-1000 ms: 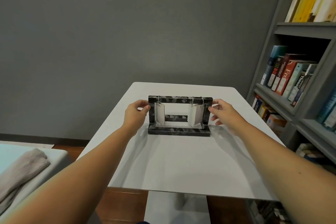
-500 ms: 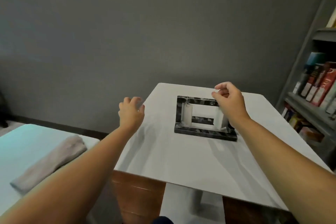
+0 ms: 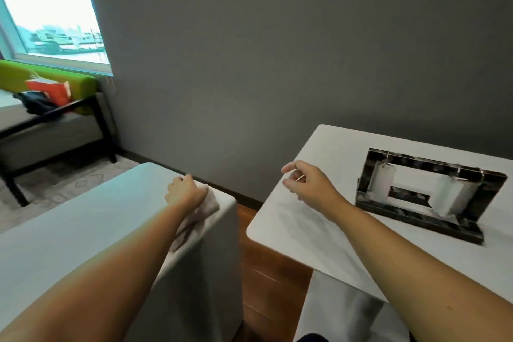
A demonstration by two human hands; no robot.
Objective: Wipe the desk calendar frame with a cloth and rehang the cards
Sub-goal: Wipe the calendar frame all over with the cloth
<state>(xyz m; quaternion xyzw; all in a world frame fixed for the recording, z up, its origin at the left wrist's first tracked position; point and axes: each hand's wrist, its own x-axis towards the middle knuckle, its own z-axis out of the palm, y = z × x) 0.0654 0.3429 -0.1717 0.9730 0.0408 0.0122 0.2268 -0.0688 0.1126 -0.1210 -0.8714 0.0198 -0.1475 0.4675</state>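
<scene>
The dark marbled calendar frame (image 3: 416, 215) stands upright on the white table (image 3: 319, 236) at the right. Two white cards hang from rings on its top bar, a left card (image 3: 383, 181) and a right card (image 3: 450, 198). My right hand (image 3: 308, 183) hovers over the table's left part, well left of the frame, with loosely curled fingers that hold nothing. My left hand (image 3: 184, 191) lies on the pale cloth (image 3: 209, 203) at the far corner of a second white surface (image 3: 83, 216) to the left, fingers curled over the cloth's end.
A strip of wooden floor (image 3: 249, 258) separates the two white surfaces. A grey wall runs close behind both. At far left stands a black-framed bench (image 3: 55, 119) with a green cushion and a red item under a window.
My view has swung left. My left hand reached away from the table onto the cloth. My right hand left the frame's top bar and now hovers over the table's left part.
</scene>
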